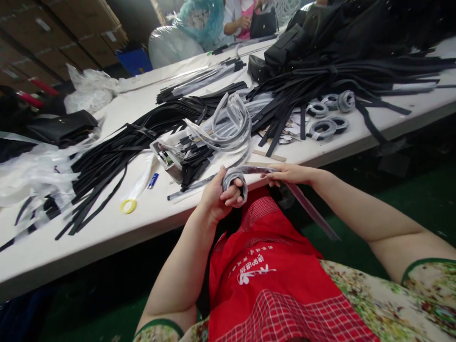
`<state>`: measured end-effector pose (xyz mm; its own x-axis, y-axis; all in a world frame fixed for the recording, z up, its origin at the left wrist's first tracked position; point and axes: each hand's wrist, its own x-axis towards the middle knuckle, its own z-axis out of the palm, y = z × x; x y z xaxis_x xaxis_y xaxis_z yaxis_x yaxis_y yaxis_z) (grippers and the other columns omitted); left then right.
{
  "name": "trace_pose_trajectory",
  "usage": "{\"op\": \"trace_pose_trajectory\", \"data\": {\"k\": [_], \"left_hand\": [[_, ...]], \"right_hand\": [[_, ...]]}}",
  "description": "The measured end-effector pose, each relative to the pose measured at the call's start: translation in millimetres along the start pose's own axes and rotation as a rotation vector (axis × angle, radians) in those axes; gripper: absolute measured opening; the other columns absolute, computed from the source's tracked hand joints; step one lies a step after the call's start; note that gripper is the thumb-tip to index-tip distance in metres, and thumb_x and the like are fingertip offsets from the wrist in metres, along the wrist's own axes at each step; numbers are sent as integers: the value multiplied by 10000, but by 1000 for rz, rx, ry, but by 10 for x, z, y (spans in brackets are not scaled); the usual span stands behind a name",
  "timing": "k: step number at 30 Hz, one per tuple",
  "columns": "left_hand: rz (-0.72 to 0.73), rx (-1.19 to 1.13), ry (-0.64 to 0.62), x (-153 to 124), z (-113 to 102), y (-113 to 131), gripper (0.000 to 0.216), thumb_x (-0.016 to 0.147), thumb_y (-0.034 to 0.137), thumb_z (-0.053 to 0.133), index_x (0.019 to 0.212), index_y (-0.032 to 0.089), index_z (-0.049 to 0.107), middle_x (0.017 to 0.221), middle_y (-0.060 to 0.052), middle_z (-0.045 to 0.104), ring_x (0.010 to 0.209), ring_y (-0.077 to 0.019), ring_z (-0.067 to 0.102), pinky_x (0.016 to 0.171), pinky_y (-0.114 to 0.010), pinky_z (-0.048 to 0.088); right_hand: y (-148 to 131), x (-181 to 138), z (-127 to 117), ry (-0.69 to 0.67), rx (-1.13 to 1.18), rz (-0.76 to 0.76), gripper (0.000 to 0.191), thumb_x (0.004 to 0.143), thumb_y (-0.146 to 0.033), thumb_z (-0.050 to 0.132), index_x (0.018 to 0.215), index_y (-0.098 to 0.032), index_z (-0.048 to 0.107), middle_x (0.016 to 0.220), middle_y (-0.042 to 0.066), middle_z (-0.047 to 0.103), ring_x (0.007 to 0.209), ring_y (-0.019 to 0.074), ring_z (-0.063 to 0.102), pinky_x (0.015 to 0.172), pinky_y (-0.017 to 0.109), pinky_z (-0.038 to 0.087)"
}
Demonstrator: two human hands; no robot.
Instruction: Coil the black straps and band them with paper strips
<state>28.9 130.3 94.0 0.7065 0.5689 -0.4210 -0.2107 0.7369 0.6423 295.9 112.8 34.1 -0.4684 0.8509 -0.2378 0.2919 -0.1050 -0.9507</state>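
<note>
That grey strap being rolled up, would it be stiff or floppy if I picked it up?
Probably floppy: the strap curls tightly in the left hand, and its free end droops past the right hand. Likely light, since it looks thin and flat. The wound coils nearby look settled, so it may hold a roll.

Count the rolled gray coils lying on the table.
5, clustered on the table at right: three coils behind, two in front. Black straps may hide more. The left hand holds another, half-wound.
</note>
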Motion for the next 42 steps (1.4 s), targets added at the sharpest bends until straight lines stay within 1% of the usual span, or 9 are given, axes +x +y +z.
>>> {"op": "trace_pose_trajectory", "data": {"k": [8, 15, 17, 22, 25, 29, 33, 39, 42], "left_hand": [[23, -185, 62, -3, 83, 168, 700, 1029, 432, 139, 658, 80, 618, 295, 82, 260, 271, -51, 289, 496, -192, 492], [144, -381, 140, -4, -48, 296, 547, 1036, 303, 189, 783, 77, 619, 365, 91, 310, 328, -48, 338, 560, -188, 513], [262, -372, 138, 65, -83, 319, 512, 1035, 286, 194, 859, 70, 623, 420, 79, 370, 393, -57, 425, 629, -205, 528], [714, 326, 379, 439, -161, 61, 441, 1018, 377, 250, 867, 134, 585, 734, -39, 611, 808, -157, 635, 918, -353, 492], [855, 869, 506, 552, -258, -225, 392, 973, 479, 377, 856, 158, 570, 921, -113, 648, 1052, -249, 602, 1011, -399, 405], [646, 1627, 471, 438, -429, -399, 523, 973, 531, 259, 957, 109, 568, 879, -181, 660, 928, -319, 648, 856, -416, 456], [379, 2030, 374, 257, -517, -343, 639, 960, 579, 185, 938, 116, 626, 865, -194, 695, 839, -329, 672, 740, -394, 464], [85, 2058, 134, 103, -608, -331, 702, 897, 700, 250, 713, 177, 679, 724, -137, 708, 718, -285, 673, 643, -341, 444], [-113, 1857, 145, 64, -707, -392, 724, 868, 736, 285, 560, 180, 632, 572, -105, 655, 565, -226, 624, 595, -316, 428]], "right_hand": [[31, 41, 24, -187, 86, 113, 475, 822, -567, 619, 939, -120, 731, 832, 46, 708, 775, 157, 630, 776, 282, 474], [59, 150, 32, 205, -91, 1, 589, 716, -444, 774, 1211, -167, 616, 951, 8, 651, 776, 141, 562, 681, 219, 429], [25, 180, 135, 142, -24, 39, 539, 799, -461, 699, 1234, -160, 594, 747, -28, 582, 606, 95, 483, 546, 191, 370], [-167, 221, 603, -369, 452, 149, 401, 958, -467, 488, 1166, -140, 592, 564, -85, 372, 408, 54, 212, 365, 165, 166], [-229, 281, 738, -505, 726, 169, 305, 998, -363, 414, 1036, -119, 592, 537, -97, 348, 379, 45, 123, 339, 144, 162], [-160, 345, 694, -490, 931, 186, 235, 1007, -234, 350, 908, -143, 543, 517, -106, 327, 366, 46, 77, 338, 122, 195], [-3, 351, 715, -478, 809, 194, 190, 972, -277, 429, 873, -152, 531, 510, -96, 385, 353, 46, 172, 359, 142, 248], [110, 300, 822, -331, -112, 101, 349, 917, -464, 516, 867, -147, 655, 760, 36, 663, 628, 134, 568, 599, 232, 428], [105, 269, 840, -222, -629, 10, 325, 898, -456, 549, 990, -179, 692, 929, 76, 715, 797, 207, 637, 719, 276, 447]]}}
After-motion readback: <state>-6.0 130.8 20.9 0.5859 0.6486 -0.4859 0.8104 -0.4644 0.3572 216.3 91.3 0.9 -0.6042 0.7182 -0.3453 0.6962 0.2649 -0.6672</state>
